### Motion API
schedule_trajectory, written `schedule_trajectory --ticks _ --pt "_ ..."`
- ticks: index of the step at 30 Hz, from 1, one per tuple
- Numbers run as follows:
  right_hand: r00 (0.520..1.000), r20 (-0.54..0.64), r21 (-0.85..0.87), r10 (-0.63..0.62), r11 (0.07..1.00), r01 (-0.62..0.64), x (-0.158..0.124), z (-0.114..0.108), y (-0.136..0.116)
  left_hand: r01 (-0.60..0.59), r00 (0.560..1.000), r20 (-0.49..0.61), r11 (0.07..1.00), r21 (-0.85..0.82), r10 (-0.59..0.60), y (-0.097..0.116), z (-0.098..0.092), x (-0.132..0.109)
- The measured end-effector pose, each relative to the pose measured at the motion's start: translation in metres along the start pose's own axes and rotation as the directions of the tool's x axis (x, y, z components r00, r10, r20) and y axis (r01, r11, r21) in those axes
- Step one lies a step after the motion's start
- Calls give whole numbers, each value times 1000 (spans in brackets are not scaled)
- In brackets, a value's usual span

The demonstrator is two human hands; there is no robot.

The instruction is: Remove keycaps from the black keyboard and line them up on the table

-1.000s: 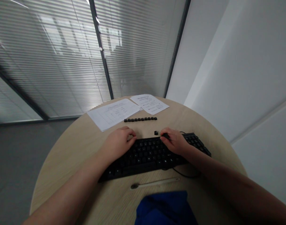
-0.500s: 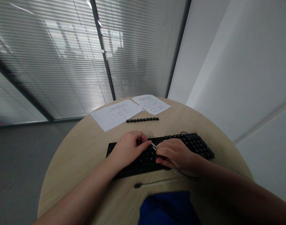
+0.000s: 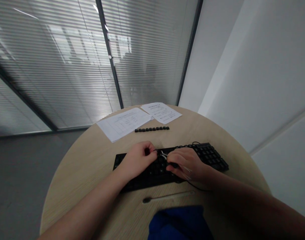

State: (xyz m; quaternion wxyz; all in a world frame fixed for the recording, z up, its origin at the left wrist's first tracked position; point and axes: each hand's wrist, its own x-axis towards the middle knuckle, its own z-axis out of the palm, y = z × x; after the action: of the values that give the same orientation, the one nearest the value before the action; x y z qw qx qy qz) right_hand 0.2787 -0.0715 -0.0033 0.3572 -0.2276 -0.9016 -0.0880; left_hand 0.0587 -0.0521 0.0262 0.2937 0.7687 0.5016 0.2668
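Head view: a long black plastic keyboard point(image 3: 152, 175) lies at a slant on the round, light wood-grain worktop point(image 3: 77, 166), beneath both hands. The right hand point(image 3: 186, 161) has its grip closed around a slim tool of pale wire point(image 3: 164, 155); one end juts from the fingers toward the left hand point(image 3: 139, 158), over the keyboard's upper middle, while fine strands show at the palm side. Whether that end touches a key cannot be told. The left grip has thumb and forefinger drawn close together just beside the tool's end; whether anything is pinched between them cannot be told. The keyboard's number pad extends to the right of the right hand. Beyond the keyboard sits a straight row of small black square keycaps point(image 3: 152, 129), with two white printed paper sheets farther back. Nearer the person lies a thin pale-handled brush with a dark head point(image 3: 167, 196).
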Motion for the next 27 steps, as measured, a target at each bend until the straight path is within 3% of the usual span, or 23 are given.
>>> schedule_trajectory --ticks 4,7,14,27 --pt "992 -48 -79 119 989 -123 -2 -2 6 -5 999 -36 996 -94 1 -6 -5 3" --pt "985 -54 -126 164 977 -170 0 -6 9 -22 1000 9 983 -180 24 -6 -6 3" --pt "987 -3 -39 161 986 -161 -4 -1 12 -34 985 156 961 -273 79 -1 0 -1" --pt "975 6 -96 220 971 -218 -6 4 5 4 968 239 948 -319 76 -5 5 1"
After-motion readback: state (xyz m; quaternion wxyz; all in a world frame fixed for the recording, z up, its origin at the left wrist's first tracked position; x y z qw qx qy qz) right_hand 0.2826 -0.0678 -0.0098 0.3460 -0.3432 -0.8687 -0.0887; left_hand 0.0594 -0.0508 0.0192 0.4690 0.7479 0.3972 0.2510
